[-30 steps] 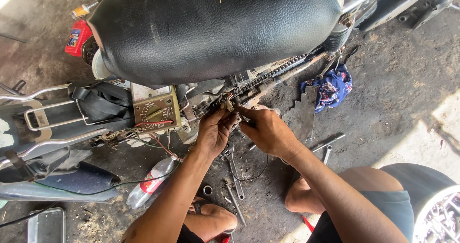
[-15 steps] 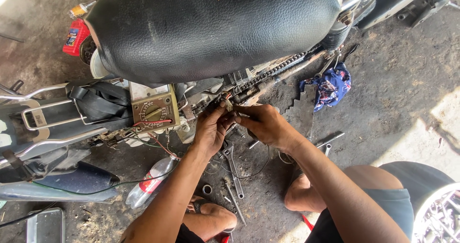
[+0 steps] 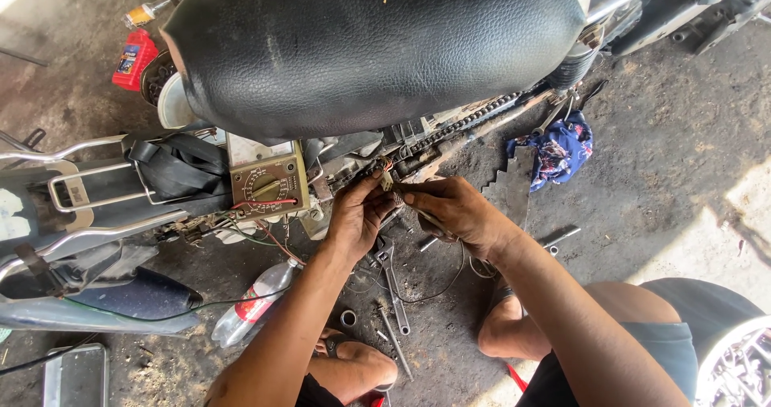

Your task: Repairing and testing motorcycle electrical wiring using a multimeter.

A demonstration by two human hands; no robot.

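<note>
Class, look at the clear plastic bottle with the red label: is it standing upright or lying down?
Lying down. The plastic bottle rests on its side on the dirt ground, neck pointing toward the left hand's forearm.

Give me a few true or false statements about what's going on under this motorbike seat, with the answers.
1. Both hands meet at a small bundle of wires beside the chain. True.
2. The left hand holds a spanner. False: the spanners lie on the ground below the hands.
3. A meter with a dial sits on the bike left of the hands. True.
4. The plastic bottle stands upright. False: it lies on its side on the ground.
5. The right hand rests on the blue cloth. False: the cloth lies apart, further right.
</note>
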